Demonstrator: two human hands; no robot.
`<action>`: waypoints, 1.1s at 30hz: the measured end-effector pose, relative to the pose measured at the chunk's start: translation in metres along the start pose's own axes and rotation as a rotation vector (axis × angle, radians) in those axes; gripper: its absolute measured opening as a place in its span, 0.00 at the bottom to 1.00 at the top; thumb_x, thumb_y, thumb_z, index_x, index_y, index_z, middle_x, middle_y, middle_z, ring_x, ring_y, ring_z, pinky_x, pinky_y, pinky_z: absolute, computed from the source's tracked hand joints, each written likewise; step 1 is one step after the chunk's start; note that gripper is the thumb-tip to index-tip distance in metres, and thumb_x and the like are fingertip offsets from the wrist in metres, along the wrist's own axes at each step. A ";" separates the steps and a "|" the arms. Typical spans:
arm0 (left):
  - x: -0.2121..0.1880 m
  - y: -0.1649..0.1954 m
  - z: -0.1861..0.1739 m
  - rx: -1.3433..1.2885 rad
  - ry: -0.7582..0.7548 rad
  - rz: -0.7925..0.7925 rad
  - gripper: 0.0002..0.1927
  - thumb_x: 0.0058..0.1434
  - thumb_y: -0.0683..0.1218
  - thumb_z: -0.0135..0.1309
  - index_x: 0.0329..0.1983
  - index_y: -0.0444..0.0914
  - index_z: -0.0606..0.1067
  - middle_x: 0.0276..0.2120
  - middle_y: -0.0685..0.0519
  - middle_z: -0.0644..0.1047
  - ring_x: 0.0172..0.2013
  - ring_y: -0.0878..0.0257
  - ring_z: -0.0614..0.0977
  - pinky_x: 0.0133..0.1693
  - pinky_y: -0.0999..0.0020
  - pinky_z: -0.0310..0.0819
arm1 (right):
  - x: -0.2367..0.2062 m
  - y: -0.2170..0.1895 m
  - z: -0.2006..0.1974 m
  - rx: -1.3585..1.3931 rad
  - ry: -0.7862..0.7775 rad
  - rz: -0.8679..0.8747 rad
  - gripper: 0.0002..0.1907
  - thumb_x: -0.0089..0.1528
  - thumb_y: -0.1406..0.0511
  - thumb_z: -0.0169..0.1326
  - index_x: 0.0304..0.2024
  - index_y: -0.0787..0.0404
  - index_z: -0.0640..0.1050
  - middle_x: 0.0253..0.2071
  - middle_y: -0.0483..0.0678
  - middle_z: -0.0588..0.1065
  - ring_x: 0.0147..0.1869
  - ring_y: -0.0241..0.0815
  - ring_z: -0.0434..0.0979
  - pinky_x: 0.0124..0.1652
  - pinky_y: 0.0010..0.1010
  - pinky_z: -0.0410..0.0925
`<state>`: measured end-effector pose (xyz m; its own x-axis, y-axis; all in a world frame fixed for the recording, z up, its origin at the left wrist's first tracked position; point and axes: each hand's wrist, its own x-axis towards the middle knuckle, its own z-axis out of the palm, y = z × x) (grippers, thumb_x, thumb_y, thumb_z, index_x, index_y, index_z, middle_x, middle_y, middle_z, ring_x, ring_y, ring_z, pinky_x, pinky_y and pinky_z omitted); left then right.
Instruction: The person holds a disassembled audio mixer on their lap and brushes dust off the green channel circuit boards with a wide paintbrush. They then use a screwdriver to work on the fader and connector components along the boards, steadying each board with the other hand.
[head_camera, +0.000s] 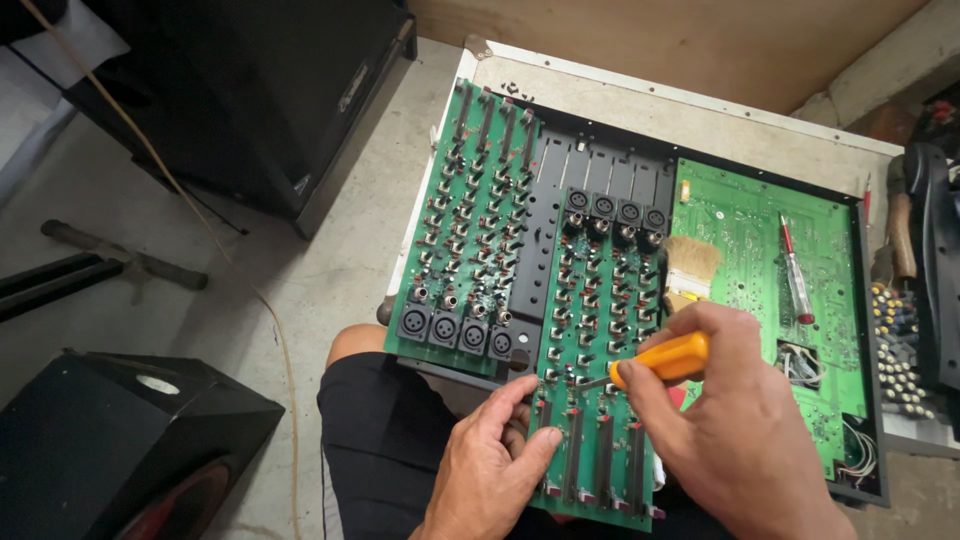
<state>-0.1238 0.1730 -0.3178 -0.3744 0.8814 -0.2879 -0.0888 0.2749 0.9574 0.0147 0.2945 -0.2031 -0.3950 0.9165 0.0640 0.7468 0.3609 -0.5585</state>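
Screwdriver (662, 360), orange-handled, clamped in right hand (735, 420); left hand (495, 450), fingers apart, steadies green circuit board (595, 400) at 9 o'clock. Risk: tip slip gouging tracks.

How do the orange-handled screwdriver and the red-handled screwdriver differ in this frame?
The orange-handled screwdriver is gripped in the right hand, its tip on the circuit board that the left hand steadies; the red-handled screwdriver lies untouched on the large green board. The orange handle is short and thick; the red one is slim, with a clear section. Both rest over green circuit boards.
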 end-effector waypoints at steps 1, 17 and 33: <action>0.000 0.000 0.000 -0.001 0.000 0.006 0.29 0.55 0.42 0.63 0.61 0.34 0.73 0.32 0.56 0.80 0.23 0.75 0.72 0.28 0.77 0.73 | 0.000 -0.001 0.000 -0.013 0.004 -0.037 0.30 0.53 0.62 0.67 0.51 0.61 0.65 0.34 0.51 0.81 0.35 0.49 0.86 0.30 0.40 0.75; 0.006 -0.007 -0.001 0.020 0.008 0.027 0.29 0.54 0.42 0.64 0.61 0.36 0.74 0.33 0.56 0.81 0.22 0.74 0.73 0.28 0.77 0.72 | -0.060 0.035 0.055 0.083 0.438 -0.190 0.27 0.52 0.69 0.69 0.47 0.61 0.68 0.35 0.54 0.81 0.38 0.42 0.85 0.40 0.31 0.77; 0.003 -0.001 -0.001 0.030 -0.003 -0.027 0.30 0.55 0.43 0.63 0.62 0.35 0.73 0.32 0.54 0.80 0.22 0.73 0.75 0.29 0.75 0.75 | -0.074 0.064 0.072 0.310 0.599 -0.085 0.29 0.60 0.71 0.66 0.53 0.68 0.61 0.37 0.59 0.79 0.43 0.45 0.85 0.49 0.29 0.77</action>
<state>-0.1258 0.1756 -0.3192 -0.3693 0.8747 -0.3138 -0.0716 0.3099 0.9481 0.0537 0.2378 -0.3031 -0.0145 0.8569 0.5153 0.5032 0.4516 -0.7368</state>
